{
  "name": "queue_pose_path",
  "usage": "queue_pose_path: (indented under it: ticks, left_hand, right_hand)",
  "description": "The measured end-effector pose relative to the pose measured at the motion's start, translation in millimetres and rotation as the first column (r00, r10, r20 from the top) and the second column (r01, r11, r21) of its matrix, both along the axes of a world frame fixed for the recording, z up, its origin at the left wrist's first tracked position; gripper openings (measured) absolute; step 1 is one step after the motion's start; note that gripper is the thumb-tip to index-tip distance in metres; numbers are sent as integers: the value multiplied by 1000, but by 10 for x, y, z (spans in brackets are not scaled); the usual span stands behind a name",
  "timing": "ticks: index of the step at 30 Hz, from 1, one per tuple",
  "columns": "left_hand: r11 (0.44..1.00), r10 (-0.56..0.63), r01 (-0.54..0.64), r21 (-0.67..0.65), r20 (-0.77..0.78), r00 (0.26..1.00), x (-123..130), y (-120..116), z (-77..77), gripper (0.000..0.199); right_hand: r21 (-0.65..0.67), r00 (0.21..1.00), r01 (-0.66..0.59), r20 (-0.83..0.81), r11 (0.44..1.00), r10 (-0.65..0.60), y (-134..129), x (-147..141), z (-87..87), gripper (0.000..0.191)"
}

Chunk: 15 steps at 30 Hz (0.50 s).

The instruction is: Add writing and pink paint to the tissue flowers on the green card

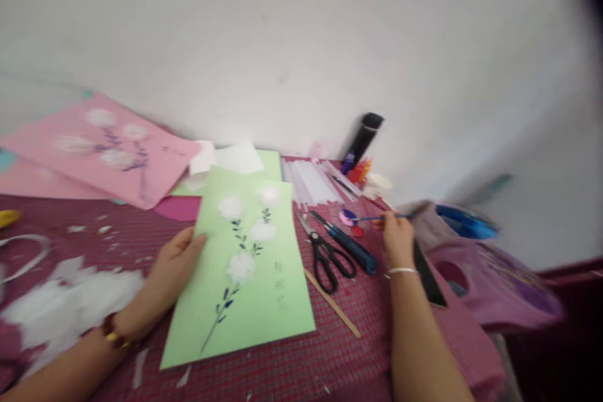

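Note:
My left hand (176, 270) grips the left edge of a light green card (264, 301), thumb on top. White puffy flowers (241, 266) sit on the card, with dark painted leaves and a thin stem. Faint handwriting runs down its right part. Off to the right, my right hand (398, 235) is closed around a thin blue paintbrush (372, 218). The brush tip points left at a small pot of dark paint (348, 215); whether it touches the paint is too blurred to tell.
Black-handled scissors (325, 260), a blue utility knife (353, 245) and a wooden stick (334, 304) lie right of the card. Pink cards (122, 144) lean at the left. White tissue scraps (75, 301) lie below them. A black bottle (367, 138) stands by the wall.

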<state>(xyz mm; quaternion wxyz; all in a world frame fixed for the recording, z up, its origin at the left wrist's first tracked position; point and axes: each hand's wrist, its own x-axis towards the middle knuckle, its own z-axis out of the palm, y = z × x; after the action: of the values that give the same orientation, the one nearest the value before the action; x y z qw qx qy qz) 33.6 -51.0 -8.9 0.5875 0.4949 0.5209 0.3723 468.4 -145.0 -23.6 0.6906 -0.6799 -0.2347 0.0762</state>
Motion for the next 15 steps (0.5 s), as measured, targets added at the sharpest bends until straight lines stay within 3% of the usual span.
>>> queue_pose_path:
  ticks: [2,4,6,8,12,15]
  left_hand:
    - [1000,4,-4,7,71,997,11,14,-17,35]
    - [1000,-5,7,-17,137,991,23,33,-27,34]
    - [999,-18,26,-42,182,983,37,33,-25,36]
    - [997,-41,52,-50,199,979,52,11,-18,37]
    - [996,-84,87,-11,186,979,66,-47,-15,39]
    - [995,-91,83,62,136,987,62,-71,-37,37]
  right_hand:
    - [67,994,39,-101,997,-33,30,-17,27,16]
    - [127,978,7,-209,992,20,75,-114,97,12]
    - [238,904,-117,-376,964,203,100,-338,216,9]
    - [377,773,-250,-477,892,419,97,-683,358,8]
    - [383,732,-460,-347,801,586,68,-1451,537,26]
    - [325,736,-514,-309,794,603,75,-1816,512,31]
